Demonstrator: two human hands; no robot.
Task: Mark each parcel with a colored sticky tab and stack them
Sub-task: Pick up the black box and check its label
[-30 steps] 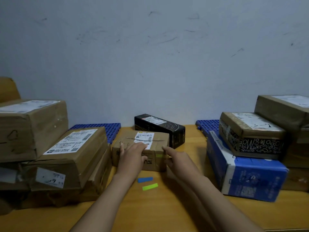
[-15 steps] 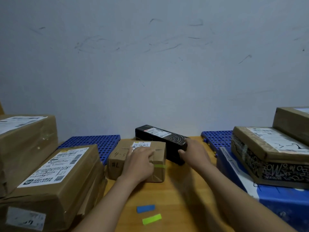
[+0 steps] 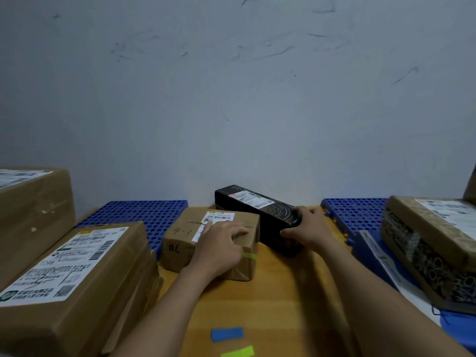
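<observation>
Brown cardboard lies under the left hand [image 3: 219,244], which rests palm-down on top of a small box [image 3: 180,244], fingers spread and fairly straight, gripping nothing; the fingertips cover part of its white label; a green tab [image 3: 249,256] is stuck on the near right edge of that box, just beside the hand; the right hand [image 3: 310,228] is curled round the near end of a long black box [image 3: 257,208], thumb on top, fingers down its side; the black box lies flat, angled away toward the wall, close against the small box's far right corner; both stand on a wooden table [image 3: 273,295]; nearer the person, between the forearms, a blue tab [image 3: 226,334] and a loose green tab [image 3: 238,351] lie on the wood, close together; a left blue mat [image 3: 139,215] and a right blue mat [image 3: 353,215], both perforated, lie at the back by the wall; stacked brown parcels [image 3: 72,266] fill the left side; at the right a patterned parcel [image 3: 425,243] sits on a blue carton [image 3: 365,256]
</observation>
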